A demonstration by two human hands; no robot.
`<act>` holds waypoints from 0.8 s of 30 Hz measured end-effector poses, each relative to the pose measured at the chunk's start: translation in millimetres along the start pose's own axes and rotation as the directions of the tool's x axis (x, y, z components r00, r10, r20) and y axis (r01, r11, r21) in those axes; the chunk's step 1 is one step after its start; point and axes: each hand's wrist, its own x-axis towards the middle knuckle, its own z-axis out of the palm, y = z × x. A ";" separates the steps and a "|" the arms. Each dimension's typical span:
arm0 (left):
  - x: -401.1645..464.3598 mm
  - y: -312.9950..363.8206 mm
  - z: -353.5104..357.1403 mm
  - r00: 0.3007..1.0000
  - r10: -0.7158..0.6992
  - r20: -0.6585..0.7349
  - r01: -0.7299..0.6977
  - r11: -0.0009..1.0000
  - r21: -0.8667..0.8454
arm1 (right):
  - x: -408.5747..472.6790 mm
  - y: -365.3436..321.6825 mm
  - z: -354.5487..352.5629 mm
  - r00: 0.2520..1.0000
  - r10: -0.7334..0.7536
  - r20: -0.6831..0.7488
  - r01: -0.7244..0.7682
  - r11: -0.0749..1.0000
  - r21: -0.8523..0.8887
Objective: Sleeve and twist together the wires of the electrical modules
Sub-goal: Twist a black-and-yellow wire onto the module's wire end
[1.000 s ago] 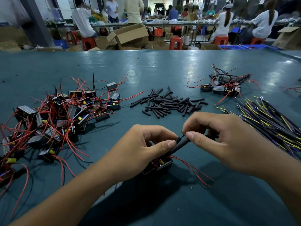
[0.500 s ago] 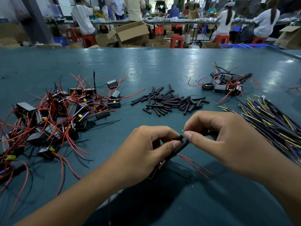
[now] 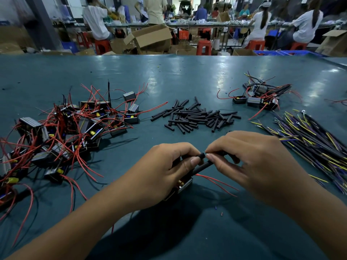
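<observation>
Left hand (image 3: pixel 159 171) pinches a black sleeve (image 3: pixel 201 167) above the table (image 3: pixel 187 76), near edge; right hand (image 3: pixel 249 162) pinches the wire tips at its top; a module (image 3: pixel 185 184) hangs beneath.

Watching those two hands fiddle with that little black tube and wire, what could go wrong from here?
The black sleeve is only pinched between the fingertips of the left hand and right hand, so it might slip off before the wires are twisted. The module hangs under the left hand, and its loose red wires could snag. The nearby pile of spare sleeves could be knocked and scattered.
</observation>
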 end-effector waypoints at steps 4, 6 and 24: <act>-0.4 -6.3 -6.3 0.998 0.066 -0.007 -0.064 0.984 0.167 | -0.3 1.6 4.0 0.998 -0.049 -0.041 0.047 0.998 -0.044; -0.3 -9.4 -9.2 0.997 0.076 0.014 -0.077 0.978 0.193 | -0.2 2.7 6.0 0.996 -0.066 -0.061 0.062 0.996 -0.057; 1.2 -1.9 -7.1 0.963 0.265 0.043 -0.246 0.805 0.540 | 0.6 4.5 3.1 0.991 -0.134 0.014 0.135 0.988 -0.081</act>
